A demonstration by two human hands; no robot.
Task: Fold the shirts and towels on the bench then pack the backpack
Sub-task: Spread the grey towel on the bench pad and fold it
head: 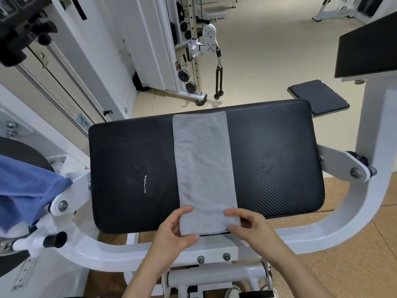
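- The left grip point(174, 231) is closed in a pinch on the near left corner of the grey towel point(204, 164), with digits above and below the cloth's edge.
- The right grip point(251, 229) pinches the near right corner of the same towel in the same way, fingers curled over the top.
- Both forearms come in from the bottom of the view, over the white frame point(343, 222) of the machine.
- The towel lies as a long narrow strip across the middle of the black padded surface point(275, 151). It runs from the near edge to the far edge, and its near end sits at the rim between the two hands.
- The strip lies flat, with a stitched hem showing along its right side.
- At the left, a blue cloth point(28, 190) is draped over part of the machine, apart from the surface.
- Beyond the far edge, a small dark pad point(318, 97) lies on the pale floor.
- Another black pad point(369, 46) stands raised at the upper right.
- Farther back, a rope handle point(219, 82) hangs from a cable machine with a white pulley point(209, 37).
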